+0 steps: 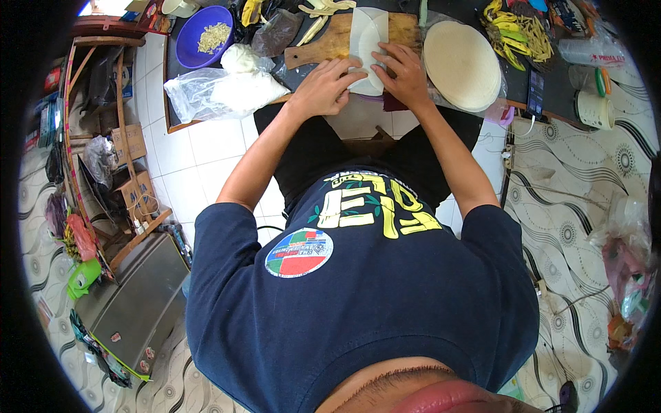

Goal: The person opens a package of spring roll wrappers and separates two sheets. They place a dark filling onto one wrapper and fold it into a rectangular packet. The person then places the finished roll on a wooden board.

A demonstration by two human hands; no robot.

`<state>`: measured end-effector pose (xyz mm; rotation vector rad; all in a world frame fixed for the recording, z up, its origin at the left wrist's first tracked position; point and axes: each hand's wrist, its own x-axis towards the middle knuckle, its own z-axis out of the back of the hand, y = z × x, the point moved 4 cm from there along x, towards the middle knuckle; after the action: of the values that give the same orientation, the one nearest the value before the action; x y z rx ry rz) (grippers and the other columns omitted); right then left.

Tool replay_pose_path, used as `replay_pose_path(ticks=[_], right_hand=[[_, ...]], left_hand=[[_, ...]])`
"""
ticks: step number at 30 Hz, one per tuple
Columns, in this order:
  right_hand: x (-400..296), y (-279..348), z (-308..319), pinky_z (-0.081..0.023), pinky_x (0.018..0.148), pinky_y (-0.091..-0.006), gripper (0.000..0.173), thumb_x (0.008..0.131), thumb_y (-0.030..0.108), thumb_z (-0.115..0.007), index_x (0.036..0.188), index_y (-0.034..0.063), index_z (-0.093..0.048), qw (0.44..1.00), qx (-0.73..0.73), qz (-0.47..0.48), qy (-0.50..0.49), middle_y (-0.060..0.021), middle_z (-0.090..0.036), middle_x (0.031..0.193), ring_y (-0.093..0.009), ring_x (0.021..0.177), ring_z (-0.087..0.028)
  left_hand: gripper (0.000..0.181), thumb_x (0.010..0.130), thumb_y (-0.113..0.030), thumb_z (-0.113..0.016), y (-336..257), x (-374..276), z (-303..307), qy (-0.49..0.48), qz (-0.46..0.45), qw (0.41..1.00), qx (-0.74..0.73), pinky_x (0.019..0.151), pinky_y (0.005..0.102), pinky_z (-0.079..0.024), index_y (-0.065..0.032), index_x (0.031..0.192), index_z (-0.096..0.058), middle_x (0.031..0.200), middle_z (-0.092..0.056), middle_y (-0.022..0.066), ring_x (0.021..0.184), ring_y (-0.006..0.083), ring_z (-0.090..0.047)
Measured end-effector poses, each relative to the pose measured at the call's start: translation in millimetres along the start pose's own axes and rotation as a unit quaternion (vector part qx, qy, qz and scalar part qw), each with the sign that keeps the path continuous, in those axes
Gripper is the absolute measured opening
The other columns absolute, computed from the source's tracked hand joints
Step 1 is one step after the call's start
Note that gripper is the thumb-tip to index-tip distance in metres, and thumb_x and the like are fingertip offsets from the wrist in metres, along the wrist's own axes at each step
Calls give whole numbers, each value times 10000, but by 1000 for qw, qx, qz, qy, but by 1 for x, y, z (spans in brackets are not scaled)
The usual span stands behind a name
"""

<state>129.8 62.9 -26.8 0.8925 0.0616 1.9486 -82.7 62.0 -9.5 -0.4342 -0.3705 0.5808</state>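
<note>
A pale, thin round wrapper sheet (368, 38) lies with both sides folded inward to make a long strip. Beneath it is a wooden cutting board (330, 38) with a handle at its left. My left hand (326, 85) touches the strip's left edge, thumb and fingers apart. From the other side, the spread fingers of my right hand (402, 72) rest on the right edge. Whatever may be inside the folds cannot be made out. A stack of round wrapper sheets (462, 66) sits on plastic just right of my right hand.
Left on the dark table (178, 111) are a purple bowl (186, 44) of chopped pale pieces and a plastic bag of white powder (242, 93). A bag of brown contents (279, 33) lies behind. Banana peels (508, 31), a phone (535, 93) and plastic cups (588, 53) are at right.
</note>
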Motion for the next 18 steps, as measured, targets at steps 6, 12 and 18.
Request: replay_pose_path(ticks=[6,12,18], right_hand=[[0,-2,-1,-525,993,-429,270,863,235,-811,1118,147,-797,1000,12,-5,4,-53,-727,1244,-284,1181,-654],[3,-1,2,-516,989,-424,242,867,199,-801,1101,137,-796,1000,29,-8,-1,-55,-728,1223,-289,1160,-656],[5,0,3,-516,977,-424,204,870,183,-796,1066,130,-804,1000,26,-11,2,-50,-734,1207,-288,1154,-658]], left_hand=[[682,736,23,-631,-3,2,4,-21,-18,999,-16,996,465,-498,-137,1398,-599,1384,-575,127,1178,364,-592],[463,826,-48,-706,7,1,6,-70,13,996,61,986,450,-496,-133,1280,-683,1329,-615,90,1169,311,-599],[319,863,-104,-734,9,1,-3,-83,-21,994,64,964,422,-506,-127,1181,-714,1238,-665,45,1151,281,-608]])
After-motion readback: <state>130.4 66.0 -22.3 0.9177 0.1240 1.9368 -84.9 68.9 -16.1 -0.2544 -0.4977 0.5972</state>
